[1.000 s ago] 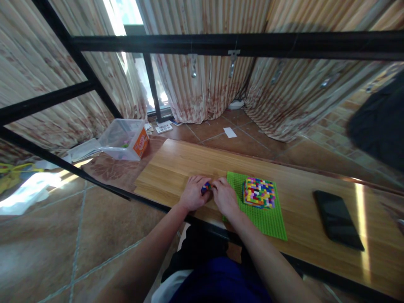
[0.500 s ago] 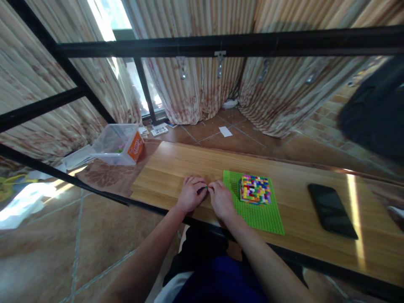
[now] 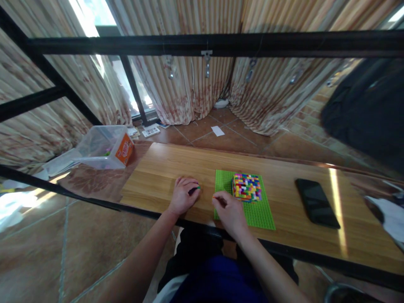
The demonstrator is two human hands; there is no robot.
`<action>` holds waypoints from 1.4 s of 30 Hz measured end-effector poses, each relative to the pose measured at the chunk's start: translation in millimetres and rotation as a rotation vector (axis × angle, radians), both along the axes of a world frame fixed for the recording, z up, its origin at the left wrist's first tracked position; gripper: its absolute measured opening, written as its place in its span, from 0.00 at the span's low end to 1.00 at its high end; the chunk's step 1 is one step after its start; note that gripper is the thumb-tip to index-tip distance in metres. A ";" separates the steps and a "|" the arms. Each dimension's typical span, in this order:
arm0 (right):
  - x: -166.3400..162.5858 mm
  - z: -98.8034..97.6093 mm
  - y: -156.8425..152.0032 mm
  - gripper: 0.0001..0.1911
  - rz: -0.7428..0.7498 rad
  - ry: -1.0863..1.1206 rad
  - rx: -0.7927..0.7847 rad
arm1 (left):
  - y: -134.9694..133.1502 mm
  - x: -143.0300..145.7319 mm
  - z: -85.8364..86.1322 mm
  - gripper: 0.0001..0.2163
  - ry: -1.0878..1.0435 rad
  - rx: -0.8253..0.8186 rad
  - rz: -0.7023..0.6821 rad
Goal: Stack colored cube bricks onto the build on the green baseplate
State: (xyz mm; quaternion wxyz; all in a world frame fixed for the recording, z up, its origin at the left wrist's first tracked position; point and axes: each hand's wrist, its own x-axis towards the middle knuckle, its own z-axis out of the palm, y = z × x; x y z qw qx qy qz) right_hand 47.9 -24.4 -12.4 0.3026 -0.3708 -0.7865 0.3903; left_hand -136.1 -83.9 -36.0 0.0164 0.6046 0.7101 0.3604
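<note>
My left hand rests on the wooden table with its fingers curled round a few small bricks, dark with a green tip showing. My right hand sits a little to the right at the near left corner of the green baseplate, pinching a tiny piece I cannot make out well. A block of many-coloured bricks stands on the baseplate, just right of my right hand.
A black phone lies on the table to the right. A clear plastic box with an orange label stands on the floor at the left. Black frame bars cross above, curtains hang behind, and a dark garment sits at the right.
My hands were pressed together on a small cluster of bricks; now they have come apart, the right hand moving right toward the baseplate with a small piece. The view has shifted.
</note>
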 end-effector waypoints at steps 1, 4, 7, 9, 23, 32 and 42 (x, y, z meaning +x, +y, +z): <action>10.1 3.3 0.3 0.09 -0.032 0.025 -0.016 | -0.1 -0.1 0.6 0.04 -0.002 0.007 -0.003; 40.4 12.8 7.2 0.11 -0.146 0.071 0.016 | 0.0 -0.3 2.2 0.04 -0.007 0.021 -0.007; 64.7 18.0 21.1 0.12 -0.244 0.037 0.132 | 0.6 -0.4 3.0 0.04 -0.014 0.010 -0.004; 74.1 17.9 31.0 0.13 -0.291 -0.024 0.206 | 1.2 -0.7 2.4 0.04 -0.014 0.013 -0.005; 63.2 7.6 53.0 0.13 -0.269 -0.243 0.413 | 2.4 -2.3 -0.6 0.05 -0.035 0.032 -0.018; 65.6 7.3 53.8 0.14 -0.271 -0.185 0.370 | 2.9 -3.7 -4.4 0.05 -0.046 0.055 -0.033; 65.6 5.6 49.6 0.15 -0.342 -0.151 0.310 | 2.7 -3.9 -4.7 0.05 -0.038 0.045 -0.024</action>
